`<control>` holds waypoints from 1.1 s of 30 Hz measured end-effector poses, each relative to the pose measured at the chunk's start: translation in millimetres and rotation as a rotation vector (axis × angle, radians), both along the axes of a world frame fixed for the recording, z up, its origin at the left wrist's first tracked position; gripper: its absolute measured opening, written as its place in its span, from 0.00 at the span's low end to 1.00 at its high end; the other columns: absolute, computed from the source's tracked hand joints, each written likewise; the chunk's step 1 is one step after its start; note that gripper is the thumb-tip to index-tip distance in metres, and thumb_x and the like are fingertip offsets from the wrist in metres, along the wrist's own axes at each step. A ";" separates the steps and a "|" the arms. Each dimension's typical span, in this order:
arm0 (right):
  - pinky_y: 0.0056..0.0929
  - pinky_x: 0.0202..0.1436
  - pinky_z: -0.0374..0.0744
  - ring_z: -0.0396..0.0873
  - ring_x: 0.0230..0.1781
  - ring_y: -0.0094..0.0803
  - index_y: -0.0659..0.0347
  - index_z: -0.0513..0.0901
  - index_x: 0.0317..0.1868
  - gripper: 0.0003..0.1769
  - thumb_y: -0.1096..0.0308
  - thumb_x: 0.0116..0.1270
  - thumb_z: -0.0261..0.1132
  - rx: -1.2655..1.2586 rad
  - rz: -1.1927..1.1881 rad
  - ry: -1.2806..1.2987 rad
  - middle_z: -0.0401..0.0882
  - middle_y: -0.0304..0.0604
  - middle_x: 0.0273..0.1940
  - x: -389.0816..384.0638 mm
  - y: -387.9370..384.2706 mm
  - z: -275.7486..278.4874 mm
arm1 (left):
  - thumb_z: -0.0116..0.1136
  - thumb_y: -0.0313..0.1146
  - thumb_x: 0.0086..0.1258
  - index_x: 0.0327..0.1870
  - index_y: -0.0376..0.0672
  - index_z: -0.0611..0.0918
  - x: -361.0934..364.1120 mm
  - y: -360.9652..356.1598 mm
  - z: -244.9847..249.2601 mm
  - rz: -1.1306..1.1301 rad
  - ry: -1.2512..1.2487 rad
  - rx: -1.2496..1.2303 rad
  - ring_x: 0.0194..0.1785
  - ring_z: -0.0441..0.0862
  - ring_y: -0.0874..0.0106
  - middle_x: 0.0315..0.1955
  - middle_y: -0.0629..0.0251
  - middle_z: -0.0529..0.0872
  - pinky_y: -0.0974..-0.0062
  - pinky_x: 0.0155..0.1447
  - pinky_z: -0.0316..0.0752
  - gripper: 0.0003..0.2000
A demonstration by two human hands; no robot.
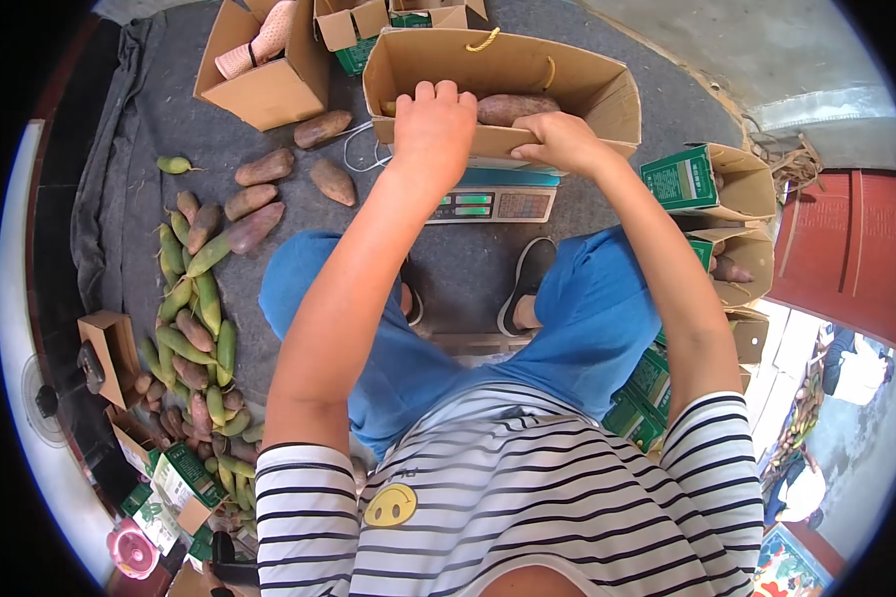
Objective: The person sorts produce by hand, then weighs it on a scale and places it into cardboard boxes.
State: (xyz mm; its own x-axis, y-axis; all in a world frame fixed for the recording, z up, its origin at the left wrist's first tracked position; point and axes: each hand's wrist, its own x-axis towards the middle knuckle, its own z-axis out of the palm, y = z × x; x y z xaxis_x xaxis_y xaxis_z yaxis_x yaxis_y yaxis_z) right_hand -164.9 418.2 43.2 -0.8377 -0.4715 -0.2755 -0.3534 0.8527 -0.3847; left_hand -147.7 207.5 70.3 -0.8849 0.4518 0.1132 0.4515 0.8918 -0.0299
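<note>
In front of me a long cardboard box [607, 85] with yellow rope handles stands on a digital scale [473, 204] with lit green displays. Purplish-brown radishes [516, 109] lie inside it. My left hand [435, 127] reaches over the near rim, its fingers bent down into the box; the fingertips are hidden, and a green end shows just left of them. On the near rim, my right hand [564, 144] pinches the cardboard, with the thumb outside and the fingers over the edge.
Left on the dark ground cloth lies a heap of green and purple radishes [204, 298], with loose ones [332, 182] nearer the scale. Another carton [264, 95] holds a pink patterned item. Green-printed boxes [682, 181] with radishes line the right side. People show far right.
</note>
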 end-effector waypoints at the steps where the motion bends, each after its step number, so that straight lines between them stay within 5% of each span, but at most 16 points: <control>1: 0.40 0.43 0.76 0.81 0.40 0.44 0.53 0.82 0.42 0.14 0.55 0.60 0.66 0.000 -0.007 0.011 0.83 0.46 0.35 -2.1 -0.8 -1.4 | 0.64 0.37 0.58 0.42 0.43 0.78 -1.7 -3.3 -3.1 -0.003 0.011 -0.039 0.53 0.78 0.61 0.42 0.60 0.81 0.61 0.49 0.73 0.14; 5: 0.40 0.42 0.77 0.81 0.38 0.42 0.49 0.84 0.39 0.11 0.55 0.59 0.66 0.004 -0.010 0.082 0.83 0.43 0.33 -8.1 1.3 -11.4 | 0.59 0.31 0.61 0.45 0.44 0.77 -3.9 -8.9 -7.4 0.061 -0.235 -0.109 0.49 0.81 0.61 0.41 0.60 0.83 0.60 0.49 0.72 0.12; 33: 0.43 0.41 0.77 0.80 0.40 0.43 0.54 0.83 0.38 0.11 0.58 0.59 0.65 -0.088 0.120 0.214 0.83 0.41 0.37 -1.2 0.2 -9.3 | 0.51 0.26 0.62 0.40 0.46 0.83 -11.4 -17.8 -3.6 0.012 -0.320 -0.186 0.48 0.83 0.59 0.39 0.59 0.85 0.58 0.48 0.74 0.10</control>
